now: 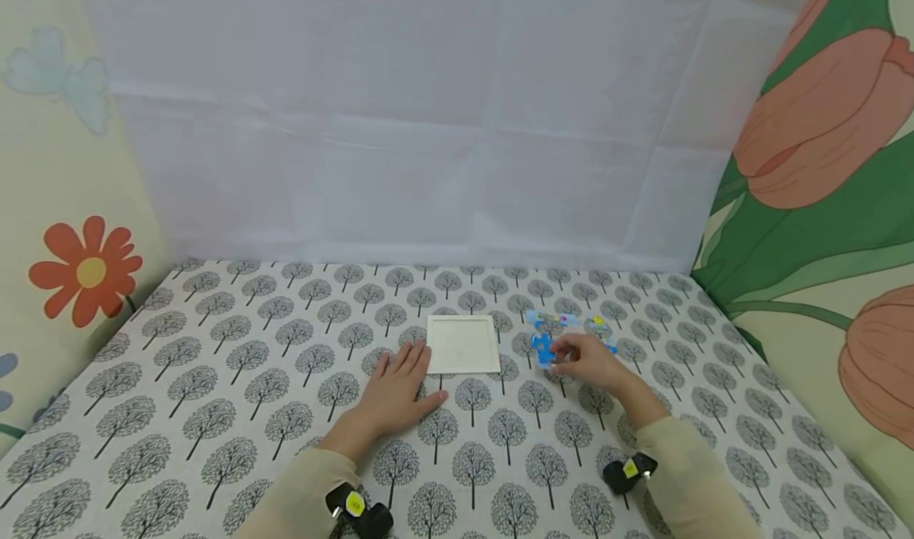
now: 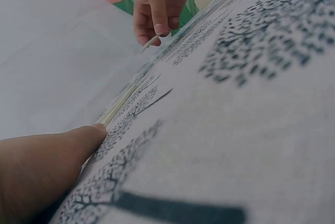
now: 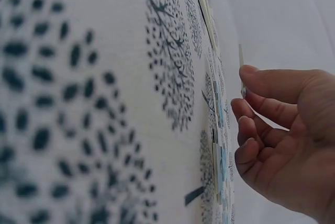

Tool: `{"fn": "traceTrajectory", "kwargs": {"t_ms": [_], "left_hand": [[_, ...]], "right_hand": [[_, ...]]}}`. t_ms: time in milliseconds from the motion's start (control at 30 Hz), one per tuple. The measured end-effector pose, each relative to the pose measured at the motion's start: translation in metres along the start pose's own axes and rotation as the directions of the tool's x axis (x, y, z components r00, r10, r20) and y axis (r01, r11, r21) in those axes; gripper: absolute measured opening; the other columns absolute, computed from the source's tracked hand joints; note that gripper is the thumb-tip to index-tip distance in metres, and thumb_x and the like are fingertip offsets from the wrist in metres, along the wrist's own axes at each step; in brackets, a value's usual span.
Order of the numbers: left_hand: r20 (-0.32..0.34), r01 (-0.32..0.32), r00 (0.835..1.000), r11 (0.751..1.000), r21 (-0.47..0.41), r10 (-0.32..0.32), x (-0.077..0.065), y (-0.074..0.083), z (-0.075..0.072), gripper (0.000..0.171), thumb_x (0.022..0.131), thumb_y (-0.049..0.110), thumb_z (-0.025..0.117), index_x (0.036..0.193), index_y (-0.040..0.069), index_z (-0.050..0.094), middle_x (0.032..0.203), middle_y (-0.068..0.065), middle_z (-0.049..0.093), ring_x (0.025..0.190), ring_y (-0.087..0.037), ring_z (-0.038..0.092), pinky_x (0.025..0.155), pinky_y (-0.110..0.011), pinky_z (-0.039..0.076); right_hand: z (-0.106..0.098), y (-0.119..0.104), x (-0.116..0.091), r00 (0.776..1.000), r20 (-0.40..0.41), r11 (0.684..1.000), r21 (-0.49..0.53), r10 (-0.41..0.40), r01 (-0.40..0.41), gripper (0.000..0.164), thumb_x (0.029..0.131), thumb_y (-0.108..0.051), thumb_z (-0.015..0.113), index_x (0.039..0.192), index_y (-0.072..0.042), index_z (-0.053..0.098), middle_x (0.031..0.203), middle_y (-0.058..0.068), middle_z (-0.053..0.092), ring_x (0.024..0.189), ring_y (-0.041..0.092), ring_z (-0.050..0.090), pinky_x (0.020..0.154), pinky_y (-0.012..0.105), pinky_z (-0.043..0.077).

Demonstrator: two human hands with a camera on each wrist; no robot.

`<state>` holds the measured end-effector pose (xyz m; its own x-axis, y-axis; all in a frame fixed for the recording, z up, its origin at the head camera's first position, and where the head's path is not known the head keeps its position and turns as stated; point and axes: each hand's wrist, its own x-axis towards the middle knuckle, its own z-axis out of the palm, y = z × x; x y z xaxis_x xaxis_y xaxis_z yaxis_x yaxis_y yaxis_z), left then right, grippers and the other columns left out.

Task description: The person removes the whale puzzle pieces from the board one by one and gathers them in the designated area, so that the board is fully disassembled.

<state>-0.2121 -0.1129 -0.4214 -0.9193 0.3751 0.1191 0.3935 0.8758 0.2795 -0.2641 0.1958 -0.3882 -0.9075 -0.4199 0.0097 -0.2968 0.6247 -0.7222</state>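
Observation:
A square white puzzle frame (image 1: 463,344) lies on the tree-print cloth. My left hand (image 1: 396,392) rests flat beside its left edge, fingers spread and thumb out to the right. My right hand (image 1: 585,360) is to the right of the frame. Its thumb and fingertips pinch a thin flat jigsaw piece (image 3: 241,59), raised above the cloth and seen edge-on in the right wrist view. Several blue jigsaw pieces (image 1: 564,318) lie behind and around the right hand, some partly hidden by it.
The patterned cloth (image 1: 300,428) covers the whole table. A white sheet (image 1: 428,126) hangs along the back edge. Walls painted with flowers stand at the left and right sides.

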Motion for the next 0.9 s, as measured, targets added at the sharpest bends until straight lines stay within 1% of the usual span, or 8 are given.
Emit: {"fn": "traceTrajectory", "kwargs": {"t_ms": [200, 433, 700, 900], "left_hand": [[0.006, 0.004, 1.0, 1.0, 0.006, -0.004, 0.0, -0.001, 0.001, 0.075, 0.085, 0.05, 0.04, 0.135, -0.002, 0.02, 0.14, -0.017, 0.015, 0.127, -0.03, 0.008, 0.1, -0.046, 0.002], [0.008, 0.002, 1.0, 1.0, -0.004, -0.002, -0.001, -0.001, 0.001, 0.075, 0.085, 0.05, 0.04, 0.135, -0.002, 0.02, 0.14, -0.017, 0.015, 0.127, -0.03, 0.008, 0.1, -0.047, 0.002], [0.009, 0.002, 1.0, 1.0, -0.007, -0.002, -0.001, 0.0, 0.001, 0.075, 0.085, 0.05, 0.041, 0.135, -0.002, 0.02, 0.14, -0.017, 0.015, 0.127, -0.03, 0.008, 0.1, -0.047, 0.002], [0.005, 0.0, 1.0, 1.0, 0.0, 0.0, 0.0, 0.0, 0.0, 0.075, 0.085, 0.05, 0.04, 0.135, -0.003, 0.02, 0.14, -0.017, 0.015, 0.127, -0.03, 0.008, 0.1, -0.047, 0.002]], "right_hand": [[0.001, 0.003, 0.0, 0.999, 0.021, 1.0, -0.016, 0.026, -0.025, 0.022, 0.073, -0.002, 0.064, 0.094, 0.001, 0.058, 0.079, 0.004, 0.053, 0.066, 0.017, 0.045, 0.055, 0.029, 0.041], [0.004, 0.008, 0.001, 0.997, 0.041, 0.997, -0.024, 0.069, -0.068, 0.021, 0.075, -0.004, 0.064, 0.095, -0.001, 0.058, 0.08, 0.002, 0.052, 0.068, 0.016, 0.045, 0.056, 0.029, 0.04], [0.006, 0.014, 0.0, 0.999, 0.028, 0.999, -0.018, 0.04, -0.04, 0.023, 0.075, -0.006, 0.065, 0.096, -0.001, 0.058, 0.079, 0.002, 0.05, 0.065, 0.017, 0.042, 0.054, 0.03, 0.038], [0.007, 0.014, 0.001, 0.999, 0.036, 1.0, -0.018, 0.025, -0.024, 0.024, 0.074, -0.005, 0.066, 0.097, -0.001, 0.058, 0.08, 0.002, 0.049, 0.066, 0.017, 0.042, 0.055, 0.03, 0.038]]}}
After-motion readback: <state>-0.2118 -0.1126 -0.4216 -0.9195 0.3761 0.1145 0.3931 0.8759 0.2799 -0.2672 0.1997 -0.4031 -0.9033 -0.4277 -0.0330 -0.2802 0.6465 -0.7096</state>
